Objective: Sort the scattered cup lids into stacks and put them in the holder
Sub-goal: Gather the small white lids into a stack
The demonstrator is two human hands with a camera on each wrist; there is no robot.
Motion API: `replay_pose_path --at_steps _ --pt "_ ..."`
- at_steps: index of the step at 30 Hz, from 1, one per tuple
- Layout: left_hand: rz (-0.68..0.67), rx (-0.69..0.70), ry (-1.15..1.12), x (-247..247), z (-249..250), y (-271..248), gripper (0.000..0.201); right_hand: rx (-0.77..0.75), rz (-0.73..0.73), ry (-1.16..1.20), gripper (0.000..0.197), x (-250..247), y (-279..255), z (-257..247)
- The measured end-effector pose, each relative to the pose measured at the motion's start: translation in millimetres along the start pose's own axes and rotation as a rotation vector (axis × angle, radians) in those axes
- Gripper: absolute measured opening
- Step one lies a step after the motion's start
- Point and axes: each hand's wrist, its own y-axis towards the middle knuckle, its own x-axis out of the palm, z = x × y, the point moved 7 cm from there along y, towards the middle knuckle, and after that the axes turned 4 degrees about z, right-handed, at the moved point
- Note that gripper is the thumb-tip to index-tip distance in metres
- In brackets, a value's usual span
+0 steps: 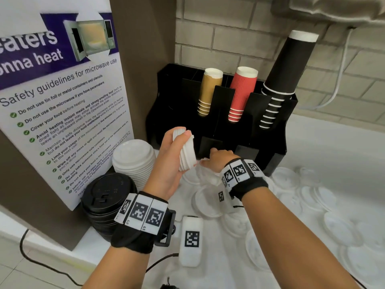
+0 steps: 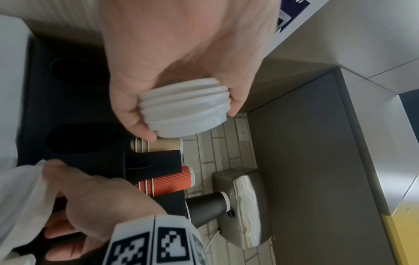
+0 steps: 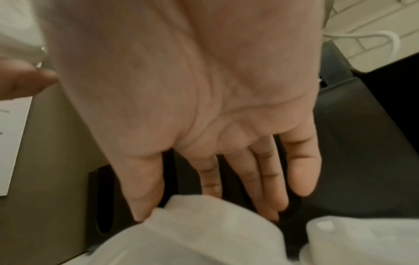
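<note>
Gripping a stack of about five white plastic lids [image 1: 186, 151] at centre frame, the left hand [image 1: 170, 161] curls round them; the right hand [image 1: 218, 159], fingers spread, touches a loose white lid [image 3: 204, 231] before the black cup holder [image 1: 183, 97]; only the head view shows three cup stacks.

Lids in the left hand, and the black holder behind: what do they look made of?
The stacked lids look like thin moulded plastic, matte white, with crisp ridged rims. The holder looks like rigid black plastic or acrylic: flat, sharp-edged panels with a faint sheen; which one is unclear.

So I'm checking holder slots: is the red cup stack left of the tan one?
No, the red cup stack stands right of the tan cup stack in the black holder.
</note>
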Motion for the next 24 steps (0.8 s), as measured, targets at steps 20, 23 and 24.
replay_pose_path --at_steps 20,23,24 --pt "-0.068 -0.007 0.061 10 -3 -2 0.021 -0.398 0.020 1.283 0.032 -62 -73 8" --pt "-0.125 -0.014 0.072 17 -3 -6 0.026 -0.565 0.107 1.287 0.040 -71 -93 2" --pt "-0.143 -0.020 0.079 19 -3 -7 0.033 -0.602 0.136 1.266 0.042 -73 -98 1"
